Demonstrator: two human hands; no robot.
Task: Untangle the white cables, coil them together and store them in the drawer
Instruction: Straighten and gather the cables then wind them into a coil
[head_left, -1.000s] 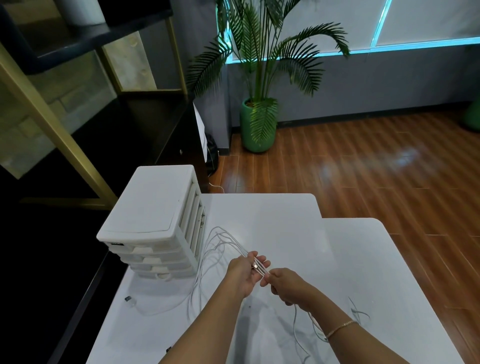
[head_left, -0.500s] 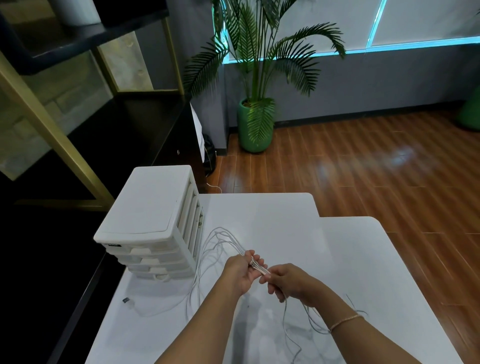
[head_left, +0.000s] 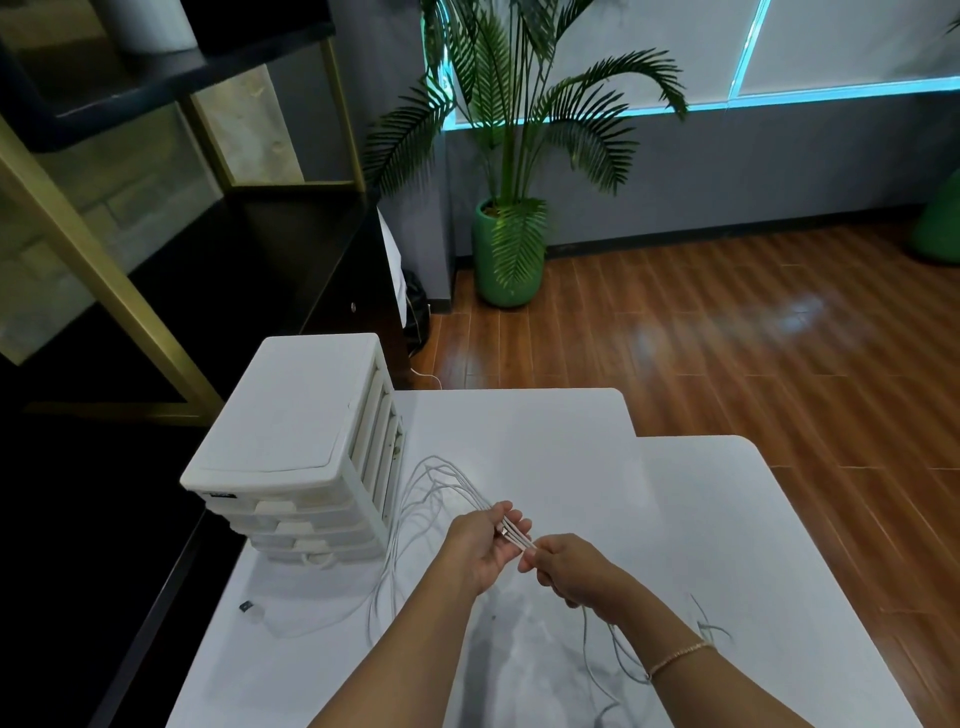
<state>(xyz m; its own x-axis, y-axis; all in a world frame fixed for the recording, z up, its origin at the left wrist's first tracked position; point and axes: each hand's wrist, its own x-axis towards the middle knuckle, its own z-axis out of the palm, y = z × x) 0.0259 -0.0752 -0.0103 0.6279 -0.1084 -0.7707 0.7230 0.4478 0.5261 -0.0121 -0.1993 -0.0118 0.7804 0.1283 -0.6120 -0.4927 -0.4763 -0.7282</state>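
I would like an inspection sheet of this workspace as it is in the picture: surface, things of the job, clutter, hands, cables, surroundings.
Surface: white table, with a second white table against its right side.
Job's things: white cables bunched between both hands; white drawer unit at the table's left edge, the drawers seen on its near face shut.
Clutter: nothing seen.
Hands: left hand and right hand both closed on the cable bunch; a thin bracelet on the right wrist.
Cables: loops arc toward the drawer unit; loose strands hang below the right hand; one connector end lies on the table at the left.
Surroundings: potted palm, wooden floor, dark shelf with gold frame.
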